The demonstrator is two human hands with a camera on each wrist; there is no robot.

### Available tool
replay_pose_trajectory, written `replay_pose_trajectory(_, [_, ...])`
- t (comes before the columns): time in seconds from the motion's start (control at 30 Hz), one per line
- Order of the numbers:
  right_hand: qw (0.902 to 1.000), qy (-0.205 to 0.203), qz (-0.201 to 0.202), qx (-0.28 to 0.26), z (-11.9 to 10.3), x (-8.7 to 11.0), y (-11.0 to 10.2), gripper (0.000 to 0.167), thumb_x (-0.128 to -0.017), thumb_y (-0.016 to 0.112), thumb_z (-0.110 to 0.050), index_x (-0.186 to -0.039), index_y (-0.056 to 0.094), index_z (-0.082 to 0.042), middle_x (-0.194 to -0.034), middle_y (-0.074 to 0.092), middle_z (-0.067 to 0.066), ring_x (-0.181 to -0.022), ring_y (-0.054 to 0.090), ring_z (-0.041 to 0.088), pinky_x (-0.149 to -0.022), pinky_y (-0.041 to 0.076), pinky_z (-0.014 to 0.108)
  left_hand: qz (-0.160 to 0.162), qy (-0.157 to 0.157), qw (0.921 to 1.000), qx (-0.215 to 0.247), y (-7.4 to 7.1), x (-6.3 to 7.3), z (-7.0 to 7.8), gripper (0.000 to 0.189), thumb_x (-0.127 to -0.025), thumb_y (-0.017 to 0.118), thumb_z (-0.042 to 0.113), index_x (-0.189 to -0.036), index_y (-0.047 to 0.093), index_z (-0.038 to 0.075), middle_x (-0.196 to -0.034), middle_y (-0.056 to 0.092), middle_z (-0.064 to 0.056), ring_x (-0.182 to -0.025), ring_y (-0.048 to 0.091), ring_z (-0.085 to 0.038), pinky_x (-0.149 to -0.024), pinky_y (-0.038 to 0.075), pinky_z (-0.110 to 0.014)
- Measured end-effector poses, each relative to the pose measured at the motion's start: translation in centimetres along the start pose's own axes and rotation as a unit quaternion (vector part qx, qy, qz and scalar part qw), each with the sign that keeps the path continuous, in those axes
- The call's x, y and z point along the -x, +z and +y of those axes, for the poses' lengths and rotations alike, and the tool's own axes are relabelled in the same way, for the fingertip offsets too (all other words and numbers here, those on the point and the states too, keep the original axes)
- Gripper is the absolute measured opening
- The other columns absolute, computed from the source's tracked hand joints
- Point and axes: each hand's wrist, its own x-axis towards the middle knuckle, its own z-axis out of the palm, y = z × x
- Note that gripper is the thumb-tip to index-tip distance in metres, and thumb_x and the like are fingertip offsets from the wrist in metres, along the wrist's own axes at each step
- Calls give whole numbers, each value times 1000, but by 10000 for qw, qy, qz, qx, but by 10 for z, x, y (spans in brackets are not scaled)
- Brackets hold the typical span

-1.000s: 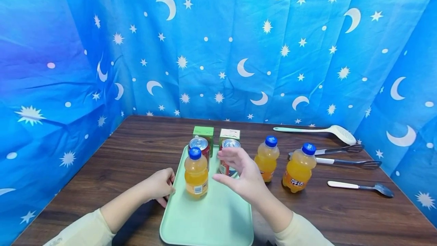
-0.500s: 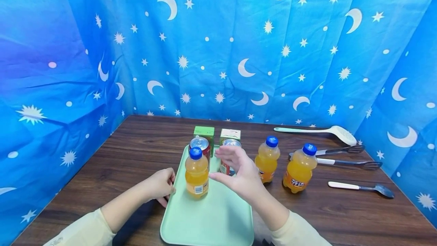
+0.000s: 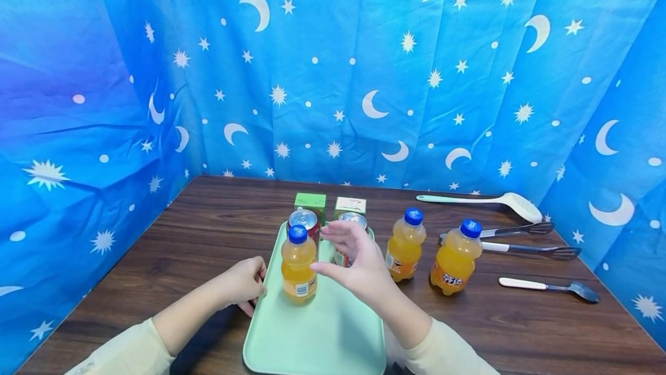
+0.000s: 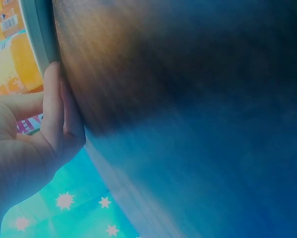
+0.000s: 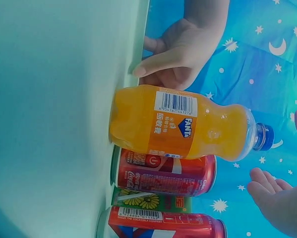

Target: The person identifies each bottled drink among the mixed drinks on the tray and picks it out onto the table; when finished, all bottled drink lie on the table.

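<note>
A pale green tray (image 3: 312,340) lies on the wooden table. My left hand (image 3: 241,282) pinches its left rim, with the thumb on the inner side and the fingers outside in the right wrist view. On the tray an orange soda bottle (image 3: 299,271) with a blue cap stands upright; its Fanta label (image 5: 173,121) shows in the right wrist view. Just right of that bottle, my right hand (image 3: 364,268) is held in the air with thumb and fingers spread apart, holding nothing. Behind are two red cola cans (image 3: 304,220), the right one partly hidden by this hand.
Two drink cartons (image 3: 310,201) stand behind the cans. To the tray's right stand two more orange soda bottles (image 3: 406,248). Farther right lie a slotted ladle (image 3: 520,206), a spoon (image 3: 548,285) and dark-headed utensils (image 3: 531,248). A blue star-patterned cloth (image 3: 333,74) hangs behind.
My right hand has shifted a little to the left, toward the bottle on the tray. The left hand, tray and drinks stay in place.
</note>
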Motion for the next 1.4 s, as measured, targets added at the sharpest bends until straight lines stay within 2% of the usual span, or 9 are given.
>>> replay_pose_trajectory(0.63, [9997,199,-5,145,3,-4,4,62,-73,81,-14,-124,47,-13,-121,59,6,-114,54,11,-97,45,31,56,-95,9999,-33,0,3,2,23,-80,58,-16,-89,43,-1,-74,46,-15,-56,57,-26,-43,55,-37])
replay_pose_trajectory(0.93, [9997,58,161,166,-4,-8,2,61,-73,81,-11,-123,47,-14,-122,58,6,-114,54,10,-96,45,27,76,-34,9999,-104,1,1,-1,22,-79,57,-16,-89,43,-2,-74,47,-15,-56,58,-25,-43,55,-37])
replay_pose_trajectory(1.13, [9998,145,131,70,-3,-12,7,61,-73,81,-11,-123,47,-13,-121,58,6,-113,54,11,-97,44,27,38,-15,9999,-110,0,1,-1,22,-79,57,-16,-90,44,-2,-75,47,-15,-56,58,-25,-43,56,-37])
replay_pose_trajectory(1.4, [9993,319,62,196,3,-15,15,65,-73,81,-21,-126,46,-10,-121,58,2,-114,54,12,-97,45,31,-31,23,10000,-66,0,1,1,21,-80,56,-15,-90,44,-2,-76,48,-15,-57,58,-25,-44,56,-37])
